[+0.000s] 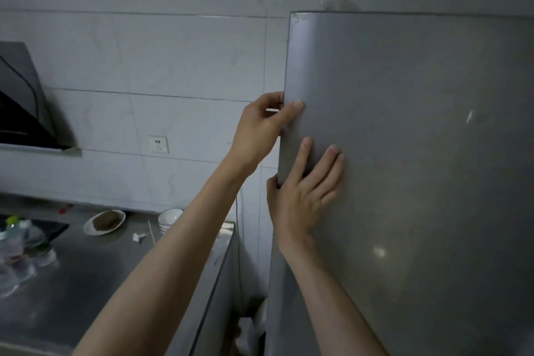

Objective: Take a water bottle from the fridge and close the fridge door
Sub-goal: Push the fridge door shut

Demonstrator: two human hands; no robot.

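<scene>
The grey fridge door (410, 153) fills the right half of the view and looks flush with the fridge body. My left hand (263, 131) grips the door's left edge, thumb on the front and fingers curled behind the edge. Just below it, my right hand (306, 190) lies on the same edge with its fingers spread flat on the door front and the thumb hooked around the side. The inside of the fridge is hidden, so no bottle in it shows.
A steel counter (95, 277) runs along the left, with a plate (104, 222), stacked white bowls (170, 218) and plastic bottles (14, 243) at its far left. A range hood (23, 101) hangs upper left. A narrow gap separates the counter and the fridge.
</scene>
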